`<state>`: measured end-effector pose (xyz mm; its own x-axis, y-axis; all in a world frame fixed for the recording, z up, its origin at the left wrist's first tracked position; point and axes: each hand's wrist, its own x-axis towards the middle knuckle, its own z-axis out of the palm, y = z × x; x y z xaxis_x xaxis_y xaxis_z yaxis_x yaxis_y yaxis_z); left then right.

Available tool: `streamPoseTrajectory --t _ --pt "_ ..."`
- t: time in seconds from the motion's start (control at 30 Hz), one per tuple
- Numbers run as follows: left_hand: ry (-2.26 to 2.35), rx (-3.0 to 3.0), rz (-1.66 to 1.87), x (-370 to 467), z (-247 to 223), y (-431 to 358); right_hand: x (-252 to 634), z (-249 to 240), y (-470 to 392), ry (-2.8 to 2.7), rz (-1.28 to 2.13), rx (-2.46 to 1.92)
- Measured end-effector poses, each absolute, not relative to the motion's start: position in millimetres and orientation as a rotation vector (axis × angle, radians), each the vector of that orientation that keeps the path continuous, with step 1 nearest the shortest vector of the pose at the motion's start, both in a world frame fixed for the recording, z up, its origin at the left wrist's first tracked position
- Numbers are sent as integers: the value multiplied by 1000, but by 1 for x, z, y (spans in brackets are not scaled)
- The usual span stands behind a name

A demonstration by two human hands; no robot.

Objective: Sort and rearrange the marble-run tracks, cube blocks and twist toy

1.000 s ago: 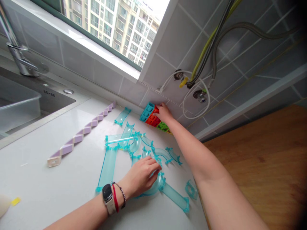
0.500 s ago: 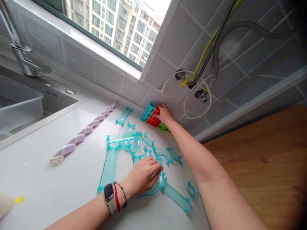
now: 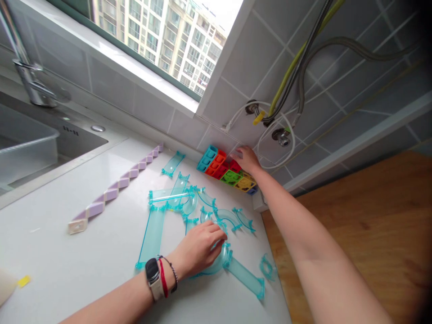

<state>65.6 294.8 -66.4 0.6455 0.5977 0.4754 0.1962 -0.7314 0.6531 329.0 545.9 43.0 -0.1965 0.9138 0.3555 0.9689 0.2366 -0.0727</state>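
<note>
This looks like a kitchen in a flat: a white counter (image 3: 67, 256) runs up to a steel sink (image 3: 81, 144), set in beyond its left edge, with a chrome faucet (image 3: 35, 87) over it and a clear plastic basin (image 3: 30, 144) inside. Grey tiles (image 3: 114, 83) cover the wall, where hoses (image 3: 300, 67) come down to a metal valve (image 3: 283, 138) near the counter's far right corner, and a wood-look surface (image 3: 364, 234) shows past the right edge. Through the window (image 3: 162, 36) stands a many-storeyed building with rows of windows.
</note>
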Motion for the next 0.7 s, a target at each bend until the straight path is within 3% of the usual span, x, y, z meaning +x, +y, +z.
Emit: streamPoseTrajectory --t 0.23,0.7 --pt "615 2304 965 66 -67 295 368 33 540 -2216 -2 -1916" --pt "614 2320 978 66 -67 295 372 27 533 -2040 21 -1830"
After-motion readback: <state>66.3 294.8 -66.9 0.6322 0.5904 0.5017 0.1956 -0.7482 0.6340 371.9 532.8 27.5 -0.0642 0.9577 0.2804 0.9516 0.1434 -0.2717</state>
